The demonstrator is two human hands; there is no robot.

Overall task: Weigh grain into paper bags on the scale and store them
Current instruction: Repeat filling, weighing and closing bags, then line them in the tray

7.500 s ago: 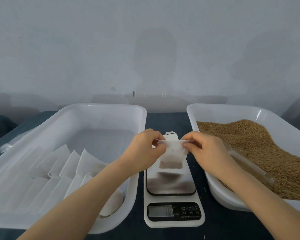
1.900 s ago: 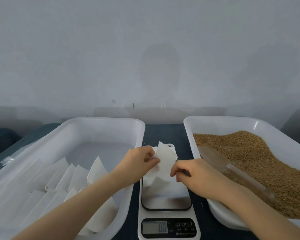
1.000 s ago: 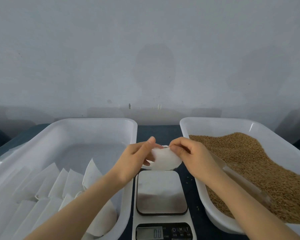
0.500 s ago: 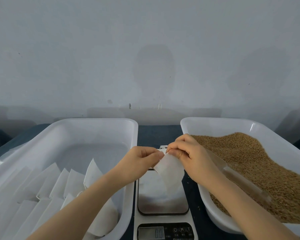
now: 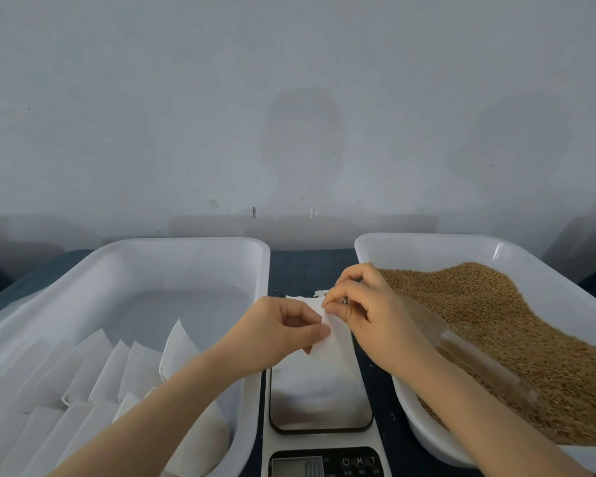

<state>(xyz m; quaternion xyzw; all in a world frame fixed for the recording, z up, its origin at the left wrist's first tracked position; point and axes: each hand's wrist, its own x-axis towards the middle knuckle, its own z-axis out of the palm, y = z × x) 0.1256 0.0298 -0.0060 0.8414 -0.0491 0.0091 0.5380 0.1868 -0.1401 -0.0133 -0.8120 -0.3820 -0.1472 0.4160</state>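
Paper bags [image 5: 93, 376] stand filed in rows in the white tray [image 5: 186, 246] along the left edge of the desk [image 5: 308, 270]. Your left hand [image 5: 283, 335] pinches one white bag [image 5: 334, 339] by its left side, holding it just above the scale [image 5: 320, 407] at the front middle. Your right hand [image 5: 369, 315] pinches the bag's top edge. The right tray [image 5: 427, 242] holds grain [image 5: 513, 332], with a clear scoop [image 5: 468, 352] lying on it.
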